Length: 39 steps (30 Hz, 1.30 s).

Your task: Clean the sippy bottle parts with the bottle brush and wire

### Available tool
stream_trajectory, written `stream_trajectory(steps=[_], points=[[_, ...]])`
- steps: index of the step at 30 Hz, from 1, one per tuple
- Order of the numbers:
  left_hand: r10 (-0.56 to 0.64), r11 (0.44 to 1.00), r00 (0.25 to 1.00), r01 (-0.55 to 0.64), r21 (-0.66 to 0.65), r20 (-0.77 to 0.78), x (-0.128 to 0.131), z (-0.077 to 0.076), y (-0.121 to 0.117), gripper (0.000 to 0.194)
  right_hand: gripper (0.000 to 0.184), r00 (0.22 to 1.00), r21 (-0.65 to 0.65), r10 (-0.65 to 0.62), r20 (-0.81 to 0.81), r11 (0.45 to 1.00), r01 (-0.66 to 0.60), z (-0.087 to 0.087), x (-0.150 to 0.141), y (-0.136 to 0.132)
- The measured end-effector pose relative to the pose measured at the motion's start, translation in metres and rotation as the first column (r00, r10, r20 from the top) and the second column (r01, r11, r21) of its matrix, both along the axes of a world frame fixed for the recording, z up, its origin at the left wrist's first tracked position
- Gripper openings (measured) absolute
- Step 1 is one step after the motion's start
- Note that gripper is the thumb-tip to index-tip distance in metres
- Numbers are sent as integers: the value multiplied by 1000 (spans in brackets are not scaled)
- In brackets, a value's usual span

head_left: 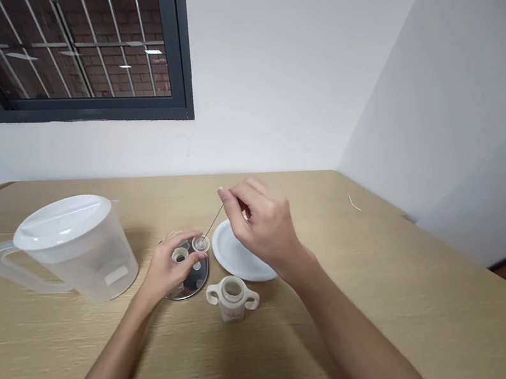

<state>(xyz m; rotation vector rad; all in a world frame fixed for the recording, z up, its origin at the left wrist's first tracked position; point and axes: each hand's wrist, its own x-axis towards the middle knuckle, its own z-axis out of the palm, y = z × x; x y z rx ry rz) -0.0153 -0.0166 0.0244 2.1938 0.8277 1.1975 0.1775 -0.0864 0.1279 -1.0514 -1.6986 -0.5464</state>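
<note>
My left hand (175, 261) grips a small round translucent cap (200, 243) between thumb and fingers, its open side facing up. Above and to the right, my right hand (257, 214) pinches one end of a thin dark rod (214, 222). The rod slants down to the left, and its lower tip reaches the cap. Under my left hand lies a dark, shiny round tray (195, 282), partly covered. A small white ring-like piece (180, 254) is on it, by my fingers. Closer to me stands an open whitish bottle with two handles (233, 303).
A lidded translucent pitcher (89, 268) stands on the left of the wooden table (401, 320). Behind my right hand is a white plate (233, 257). A thin pale strip (354, 202) lies farther right. The wall and a barred window (78, 44) are beyond the table.
</note>
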Motion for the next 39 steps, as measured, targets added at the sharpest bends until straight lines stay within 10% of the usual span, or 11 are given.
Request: stream_trajectory(steps=[39], points=[[70,984,983,-40,-173,169,3,-12,5,44,26,992,-322,123,-10,939,-120,-42,-25,27]])
